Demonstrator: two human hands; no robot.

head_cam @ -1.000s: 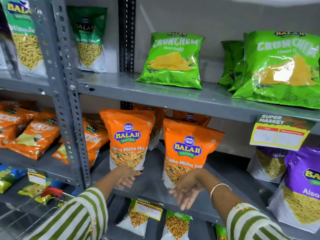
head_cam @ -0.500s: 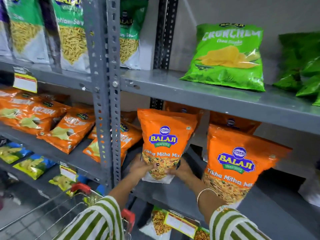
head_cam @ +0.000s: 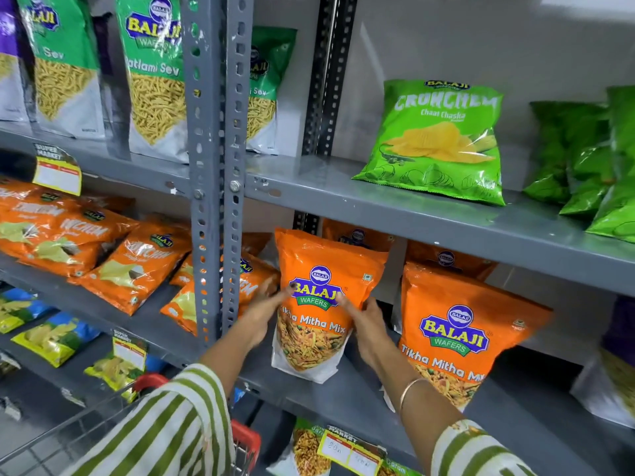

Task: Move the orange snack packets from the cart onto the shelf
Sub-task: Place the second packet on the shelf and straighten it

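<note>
Right now your left hand [head_cam: 264,312] and right hand [head_cam: 366,324] press on either side of an upright orange snack packet [head_cam: 323,297], both grips clamped on its edges, its base resting on the grey shelf [head_cam: 343,396]. Just beside it on your right stands a second orange packet [head_cam: 457,334] of the same mix, tilted a little, with more orange packs tucked behind both. A perforated steel upright [head_cam: 214,166] rises just left of your left hand, and slumped orange chip bags [head_cam: 134,266] lie on the far side of it. Overhead, the upper shelf [head_cam: 412,214] carries a green Crunchem bag [head_cam: 436,142] and sits close above the packet's top. At the lower left you can see the cart [head_cam: 147,400] with its red trim, though your striped sleeve [head_cam: 165,427] hides most of it, so its contents can't be made out.
</note>
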